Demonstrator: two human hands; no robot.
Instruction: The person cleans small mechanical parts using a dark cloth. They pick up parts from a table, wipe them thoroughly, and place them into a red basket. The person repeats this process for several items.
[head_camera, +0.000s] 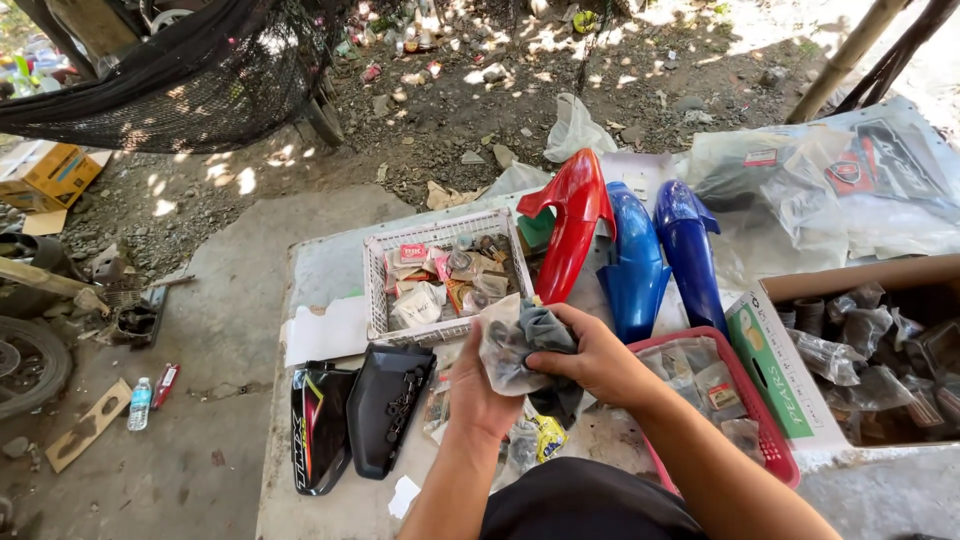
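Closest in, both hands meet just above the near edge of the worktop (330, 270). The left hand (478, 385) cups a clear plastic bag (505, 345) from below, fingers clenched around its lower part. The right hand (590, 355) comes over the top, fingers grasping a dark grey cloth (548, 335) pressed against the bag. The bag looks to hold small dark parts; exactly what they are cannot be told.

The bag seems thin, soft and a little slippery, with loose weight inside, so it is best supported from underneath, as the left hand does, rather than pinched by a corner. The cloth is limp and light and can be gripped anywhere.

Under the hands lie more small packets, one yellow (545, 438). To the left rest two black side covers (350, 420). On the right sits a pink basket (770, 440) with bagged parts, and beside it a cardboard box (790, 380) full of wrapped pieces.

Further back stands a white basket (375, 290) of small boxes and packets. Beyond it lean a red fender (580, 220) and two blue fenders (660, 250), close together. Behind them lie large clear plastic bags (800, 190), then bare, littered ground and a black hammock net (170, 90).
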